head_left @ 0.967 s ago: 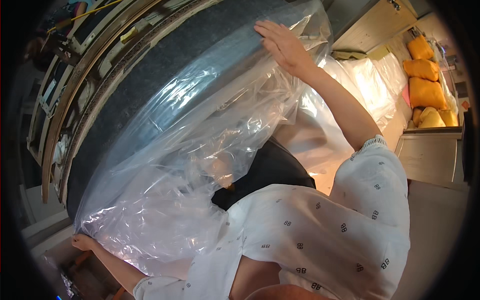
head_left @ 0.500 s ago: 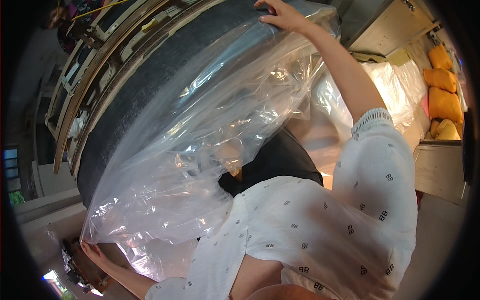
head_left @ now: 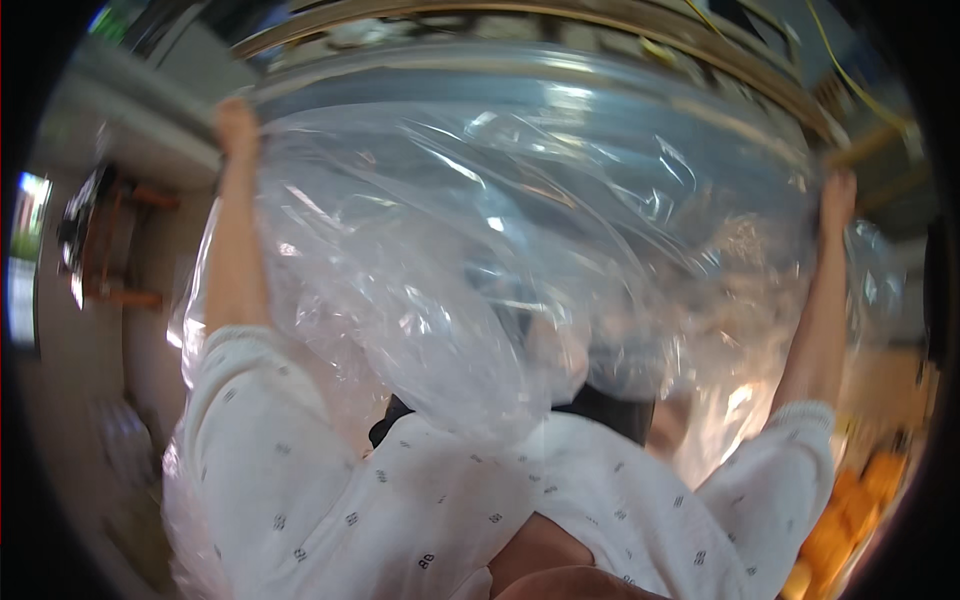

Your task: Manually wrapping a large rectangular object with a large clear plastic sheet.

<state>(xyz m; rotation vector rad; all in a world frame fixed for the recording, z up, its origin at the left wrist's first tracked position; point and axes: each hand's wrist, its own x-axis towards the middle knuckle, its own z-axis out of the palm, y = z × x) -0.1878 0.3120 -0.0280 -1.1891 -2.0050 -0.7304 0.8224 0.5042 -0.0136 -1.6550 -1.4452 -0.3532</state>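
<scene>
A large grey mattress (head_left: 520,100) stands in front of me, wrapped in a loose clear plastic cover (head_left: 500,270). My left hand (head_left: 236,128) is raised at the upper left corner, fingers closed on the plastic at the mattress edge. My right hand (head_left: 838,196) is raised at the upper right, gripping the plastic there. The crumpled cover billows between my arms and hides the lower part of the mattress. My white patterned sleeves fill the bottom of the view.
A wooden frame (head_left: 560,20) runs behind the top of the mattress. Orange cushions (head_left: 850,530) lie at the lower right. A dark chair-like object (head_left: 100,240) stands at the left, beside a bright window (head_left: 22,260).
The view has swung round to face the mattress squarely. My left hand rose from low down to the top left corner, and both hands now hold the plastic cover up high.
</scene>
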